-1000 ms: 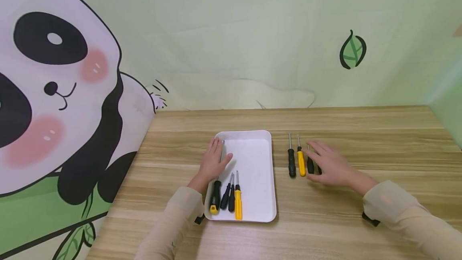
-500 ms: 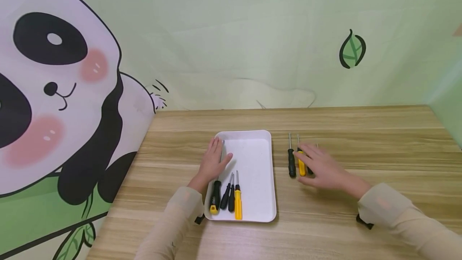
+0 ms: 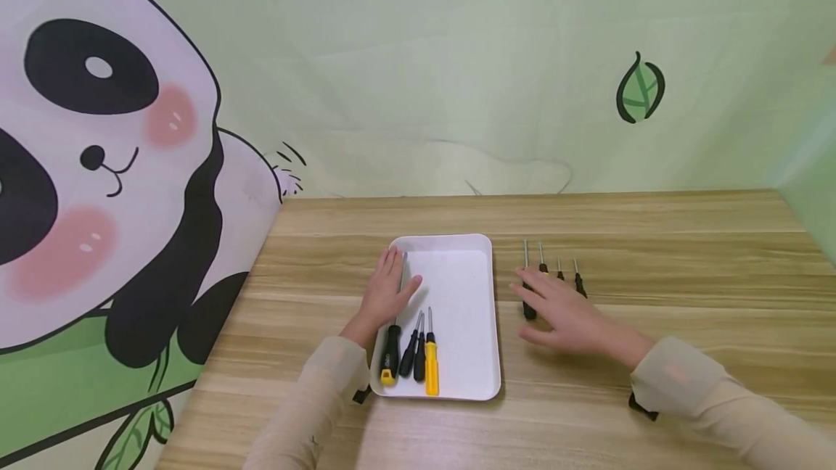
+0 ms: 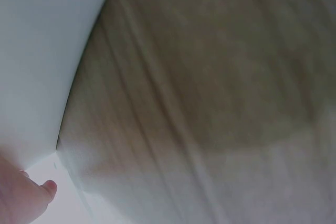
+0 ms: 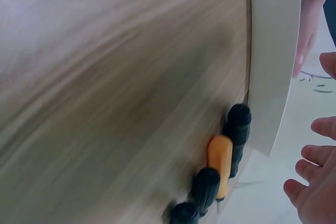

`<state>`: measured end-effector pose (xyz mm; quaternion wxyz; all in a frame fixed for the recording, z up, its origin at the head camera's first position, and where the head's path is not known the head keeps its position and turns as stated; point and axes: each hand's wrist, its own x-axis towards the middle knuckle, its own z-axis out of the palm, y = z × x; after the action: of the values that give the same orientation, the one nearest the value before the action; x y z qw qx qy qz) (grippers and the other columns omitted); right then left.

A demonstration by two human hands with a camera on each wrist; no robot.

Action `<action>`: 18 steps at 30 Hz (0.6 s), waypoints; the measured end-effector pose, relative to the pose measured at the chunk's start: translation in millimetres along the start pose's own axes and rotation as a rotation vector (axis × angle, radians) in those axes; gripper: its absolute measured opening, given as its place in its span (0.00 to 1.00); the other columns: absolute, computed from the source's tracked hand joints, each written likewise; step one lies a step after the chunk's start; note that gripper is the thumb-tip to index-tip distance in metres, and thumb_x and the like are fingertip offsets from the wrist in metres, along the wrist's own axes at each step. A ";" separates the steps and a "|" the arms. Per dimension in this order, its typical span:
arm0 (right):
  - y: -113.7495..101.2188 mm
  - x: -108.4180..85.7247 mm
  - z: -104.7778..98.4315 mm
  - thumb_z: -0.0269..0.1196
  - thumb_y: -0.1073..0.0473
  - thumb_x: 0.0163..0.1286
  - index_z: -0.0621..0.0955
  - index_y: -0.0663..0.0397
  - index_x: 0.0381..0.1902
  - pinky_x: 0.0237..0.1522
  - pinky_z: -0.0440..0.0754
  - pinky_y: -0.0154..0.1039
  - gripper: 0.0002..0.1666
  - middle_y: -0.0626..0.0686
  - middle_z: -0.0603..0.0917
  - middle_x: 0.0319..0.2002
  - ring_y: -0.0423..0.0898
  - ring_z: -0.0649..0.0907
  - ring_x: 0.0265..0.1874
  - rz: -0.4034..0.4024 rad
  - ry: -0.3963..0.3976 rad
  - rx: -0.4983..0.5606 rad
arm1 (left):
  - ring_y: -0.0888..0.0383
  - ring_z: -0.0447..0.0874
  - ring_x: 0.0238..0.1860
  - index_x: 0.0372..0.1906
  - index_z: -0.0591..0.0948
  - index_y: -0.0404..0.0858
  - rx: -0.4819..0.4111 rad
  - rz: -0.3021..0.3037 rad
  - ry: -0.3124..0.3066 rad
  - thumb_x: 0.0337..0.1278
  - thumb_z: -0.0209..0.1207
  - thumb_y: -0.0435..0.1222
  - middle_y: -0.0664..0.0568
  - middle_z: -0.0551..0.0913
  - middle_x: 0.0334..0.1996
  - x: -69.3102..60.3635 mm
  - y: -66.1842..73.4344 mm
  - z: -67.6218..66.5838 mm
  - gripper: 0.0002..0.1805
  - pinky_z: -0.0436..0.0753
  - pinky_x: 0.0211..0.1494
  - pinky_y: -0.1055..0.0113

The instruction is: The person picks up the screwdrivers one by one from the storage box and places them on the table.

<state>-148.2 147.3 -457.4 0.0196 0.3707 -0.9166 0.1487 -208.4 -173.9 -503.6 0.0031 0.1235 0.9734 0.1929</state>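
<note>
My left hand (image 3: 384, 294) lies with straight fingers along the left rim of a white tray (image 3: 466, 339), partly over a long screwdriver. Inside the tray are that black screwdriver with a yellow end (image 3: 390, 354), two small black ones, and a yellow screwdriver (image 3: 431, 368). To the tray's right, my right hand (image 3: 567, 316) hovers over a row of screwdrivers, fingers spread and holding nothing. The row has a black screwdriver (image 3: 529, 310) nearest the tray, a yellow-handled screwdriver (image 5: 220, 156) mostly hidden in the head view, and two smaller black ones, including the rightmost screwdriver (image 3: 579, 284).
The wood-grain table (image 3: 686, 260) extends right of the row and in front of the tray. A pale green wall cloth (image 3: 522, 93) with a panda and leaves hangs behind its back edge.
My right hand has moved left across the row, from the small black screwdrivers towards the black one nearest the tray. The left hand and tray stay put.
</note>
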 end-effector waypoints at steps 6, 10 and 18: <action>-6.5 5.3 6.6 0.59 0.45 0.57 0.65 0.60 0.61 0.60 0.62 0.55 0.39 0.62 0.60 0.65 0.59 0.59 0.64 -0.060 0.027 -0.007 | 0.45 0.41 0.69 0.66 0.51 0.28 -0.016 0.017 0.005 0.61 0.42 0.53 0.40 0.44 0.69 0.1 0.9 -1.2 0.39 0.49 0.69 0.53; -11.3 8.7 11.0 0.58 0.44 0.57 0.64 0.60 0.62 0.61 0.61 0.54 0.40 0.61 0.59 0.65 0.58 0.58 0.65 -0.081 0.030 -0.003 | 0.46 0.40 0.69 0.66 0.50 0.28 -0.015 0.013 -0.002 0.61 0.41 0.54 0.40 0.43 0.69 0.2 1.1 -1.3 0.39 0.49 0.69 0.54; -23.6 15.4 17.1 0.56 0.39 0.57 0.63 0.58 0.63 0.62 0.60 0.52 0.42 0.60 0.57 0.66 0.56 0.58 0.65 -0.094 0.001 0.013 | 0.45 0.40 0.69 0.66 0.50 0.29 -0.018 0.015 0.001 0.61 0.41 0.54 0.40 0.43 0.69 0.1 1.6 -1.4 0.39 0.49 0.69 0.53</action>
<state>-141.9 116.0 -465.3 0.0247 0.4134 -0.8971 0.1540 -208.2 -173.0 -501.7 0.0022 0.1309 0.9707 0.2015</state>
